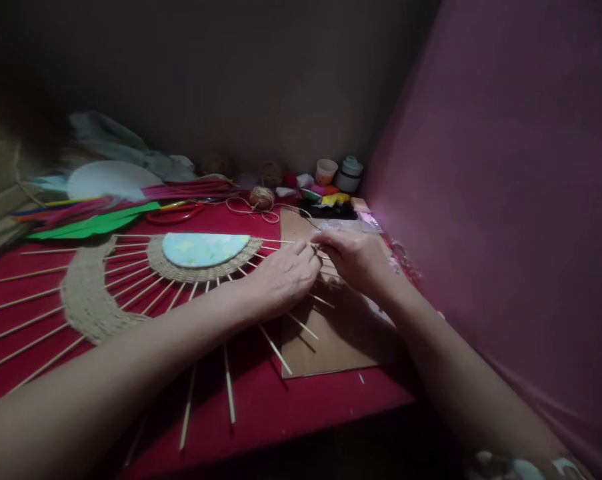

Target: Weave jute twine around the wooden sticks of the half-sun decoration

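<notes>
A half-round weaving lies on the red cloth, with a pale blue-green patterned half-disc (205,249) at its centre. Thin wooden sticks (229,383) fan out from it, and a band of woven twine (85,290) crosses them on the left. My left hand (291,273) rests over the sticks on the right side, its fingers curled down on the work. Right beside it, my right hand (353,257) pinches the twine (311,221) at the stick ends. That strand runs back toward a twine ball (261,198). The fingertips of both hands are partly hidden.
A brown board (325,347) lies under the right-hand sticks. Behind are red-handled scissors (175,213), green sheets (95,221), a white round piece (111,179), a cup (325,171) and a lidded jar (349,175). A pink curtain (505,167) hangs at right; the red table (325,400) ends in front.
</notes>
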The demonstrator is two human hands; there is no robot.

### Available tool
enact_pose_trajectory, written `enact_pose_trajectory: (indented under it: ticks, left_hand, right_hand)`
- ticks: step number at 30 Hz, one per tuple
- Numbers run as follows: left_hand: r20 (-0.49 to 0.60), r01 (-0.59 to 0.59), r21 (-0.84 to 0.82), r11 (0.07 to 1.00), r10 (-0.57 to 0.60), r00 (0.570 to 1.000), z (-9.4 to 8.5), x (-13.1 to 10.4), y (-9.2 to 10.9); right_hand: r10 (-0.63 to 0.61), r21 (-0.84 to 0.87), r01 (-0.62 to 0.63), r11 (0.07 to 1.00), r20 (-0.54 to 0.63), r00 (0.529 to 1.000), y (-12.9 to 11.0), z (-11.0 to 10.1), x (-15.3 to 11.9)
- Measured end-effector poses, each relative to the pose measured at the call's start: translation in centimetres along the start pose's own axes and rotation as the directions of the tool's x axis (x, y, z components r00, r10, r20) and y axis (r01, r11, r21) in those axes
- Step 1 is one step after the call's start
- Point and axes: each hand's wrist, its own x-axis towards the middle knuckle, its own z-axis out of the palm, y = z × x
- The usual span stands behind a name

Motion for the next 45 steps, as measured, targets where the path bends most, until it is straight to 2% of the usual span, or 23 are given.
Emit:
enact_pose_trajectory:
  ticks: [5,8,10,13,15,21,25,28,31,35,42,45]
  left_hand:
    - [0.056,0.123,-0.316,0.941,-0.111,0.992,0.1,0.3,-2.1]
    - [0.066,0.234,-0.391,0.89,-0.226,0.972,-0.3,1.5,-4.2]
    - [0.023,0.183,-0.451,0.873,-0.194,0.981,-0.5,2.7,-5.1]
    - [0.03,0.056,-0.59,0.806,-0.048,0.998,-0.4,4.1,-5.2]
    - [0.057,0.08,-0.645,0.76,-0.057,0.997,0.1,4.6,-4.8]
    - [0.009,0.16,-0.731,0.664,-0.226,0.974,1.5,4.7,-4.5]
    - [0.008,0.195,-0.704,0.683,-0.266,0.964,1.6,4.9,-5.4]
    - [0.028,0.189,-0.722,0.666,-0.244,0.969,1.2,5.0,-5.9]
    - [0.087,0.174,-0.782,0.599,-0.171,0.981,0.5,4.6,-6.3]
    - [0.142,0.171,-0.817,0.55,-0.096,0.985,0.1,4.1,-6.6]
    - [0.126,0.175,-0.818,0.548,-0.126,0.984,0.9,4.4,-6.3]
    - [0.124,0.205,-0.792,0.576,-0.177,0.976,1.0,4.5,-6.0]
  right_hand:
    - [0.112,0.191,-0.123,0.974,0.068,0.991,0.5,-0.1,-0.2]
    - [0.144,0.305,-0.175,0.936,0.121,0.982,0.4,-0.1,-0.2]
    - [0.15,0.325,-0.183,0.928,0.123,0.981,0.3,-0.2,-0.1]
    - [0.136,0.3,-0.162,0.94,0.105,0.985,0.1,-0.3,0.1]
    - [0.134,0.277,-0.157,0.948,0.101,0.986,0.2,-0.5,0.0]
    - [0.174,0.219,-0.185,0.958,0.067,0.982,1.1,-0.9,-0.4]
    - [0.167,0.241,-0.179,0.954,0.07,0.983,1.2,-0.8,-0.6]
    - [0.165,0.268,-0.173,0.948,0.053,0.985,1.0,-0.7,-0.6]
    - [0.155,0.282,-0.161,0.946,0.044,0.987,0.7,-0.7,-0.7]
    - [0.09,0.246,-0.101,0.964,0.057,0.994,0.0,-0.9,-0.7]
    - [-0.027,0.259,0.008,0.966,0.068,0.997,-0.2,-0.7,-0.9]
    - [-0.011,0.246,-0.009,0.969,0.079,0.997,-0.1,-0.9,-0.9]
